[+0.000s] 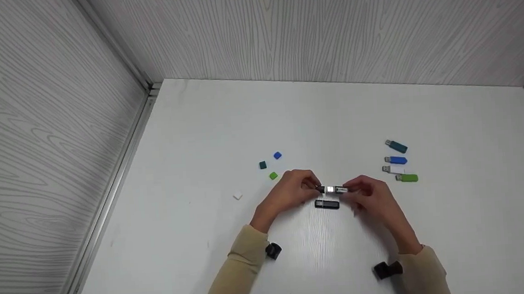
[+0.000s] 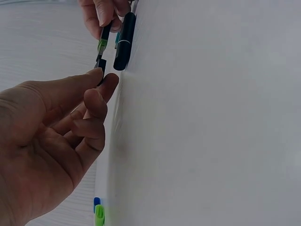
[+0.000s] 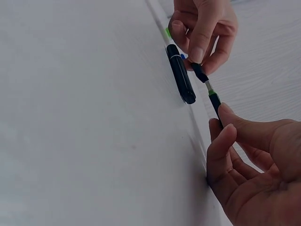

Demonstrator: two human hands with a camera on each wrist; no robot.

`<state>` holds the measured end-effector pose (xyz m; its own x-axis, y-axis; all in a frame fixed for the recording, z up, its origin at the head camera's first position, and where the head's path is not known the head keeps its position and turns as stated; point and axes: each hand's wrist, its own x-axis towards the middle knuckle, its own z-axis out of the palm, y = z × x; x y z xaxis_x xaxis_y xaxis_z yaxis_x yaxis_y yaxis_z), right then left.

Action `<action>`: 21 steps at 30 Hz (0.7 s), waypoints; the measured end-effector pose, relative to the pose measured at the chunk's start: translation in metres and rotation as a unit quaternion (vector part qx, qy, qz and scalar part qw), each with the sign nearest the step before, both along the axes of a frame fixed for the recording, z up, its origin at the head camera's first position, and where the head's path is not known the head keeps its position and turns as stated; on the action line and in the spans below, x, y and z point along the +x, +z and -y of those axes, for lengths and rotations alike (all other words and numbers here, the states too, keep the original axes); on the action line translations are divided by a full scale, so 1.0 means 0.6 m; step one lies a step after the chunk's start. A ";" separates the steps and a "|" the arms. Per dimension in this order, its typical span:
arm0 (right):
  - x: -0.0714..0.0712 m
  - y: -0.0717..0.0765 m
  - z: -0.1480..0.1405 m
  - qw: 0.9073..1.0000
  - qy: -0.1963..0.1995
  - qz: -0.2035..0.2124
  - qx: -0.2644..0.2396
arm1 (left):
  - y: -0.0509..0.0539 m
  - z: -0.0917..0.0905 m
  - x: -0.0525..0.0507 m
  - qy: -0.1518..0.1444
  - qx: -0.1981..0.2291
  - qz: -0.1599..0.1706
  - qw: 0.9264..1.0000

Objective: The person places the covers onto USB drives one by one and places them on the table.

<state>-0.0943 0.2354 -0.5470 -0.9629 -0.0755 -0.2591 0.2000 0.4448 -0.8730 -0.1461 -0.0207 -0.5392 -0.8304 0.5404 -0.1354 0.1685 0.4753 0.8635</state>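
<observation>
Between thumb and fingertips, my left hand [image 1: 292, 188] pinches a small black cap [image 3: 199, 72]. My right hand [image 1: 372, 198] holds a black USB flash drive [image 3: 215, 100] by its body, its metal plug [image 1: 330, 189] bare and pointing at the cap. In the right wrist view the plug's end meets the cap's edge; how far it reaches inside, I cannot tell. Just below the hands in the head view lies another black flash drive [image 1: 327, 204] with its cap on, touched by neither hand.
Left of the hands lie loose caps: blue [image 1: 277, 155], dark teal [image 1: 263, 165], green [image 1: 273, 175] and white [image 1: 237, 195]. To the right are uncapped flash drives: teal [image 1: 398, 146], blue [image 1: 397, 160], white [image 1: 394, 169] and green [image 1: 408, 178]. Panels wall the white table [image 1: 187, 138].
</observation>
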 end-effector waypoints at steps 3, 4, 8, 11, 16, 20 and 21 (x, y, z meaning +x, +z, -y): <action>0.000 0.001 0.003 1.000 0.004 0.000 -0.003 | 0.002 -0.002 0.001 0.000 0.001 0.001 1.000; 0.000 0.002 0.005 1.000 0.004 0.000 -0.006 | 0.003 -0.003 0.001 -0.001 0.001 0.002 1.000; 0.000 0.003 0.009 1.000 0.006 -0.004 -0.010 | 0.005 -0.005 0.001 -0.003 0.000 0.000 1.000; -0.002 0.002 0.011 1.000 0.006 -0.005 -0.007 | 0.006 -0.006 0.001 -0.002 -0.003 -0.001 1.000; -0.004 0.001 0.014 1.000 0.003 -0.005 0.001 | 0.007 -0.007 0.001 -0.001 -0.005 0.001 1.000; -0.005 -0.001 0.016 1.000 0.005 -0.014 0.008 | 0.007 -0.006 0.001 -0.002 -0.004 -0.001 1.000; -0.005 -0.001 0.016 1.000 0.006 -0.017 0.012 | 0.007 -0.006 0.001 -0.002 -0.003 -0.002 1.000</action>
<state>-0.0972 0.2258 -0.5477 -0.9703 -0.0804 -0.2284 0.1656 0.4677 -0.8682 -0.1456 -0.0169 -0.5352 -0.8285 0.5432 -0.1358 0.1735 0.4796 0.8602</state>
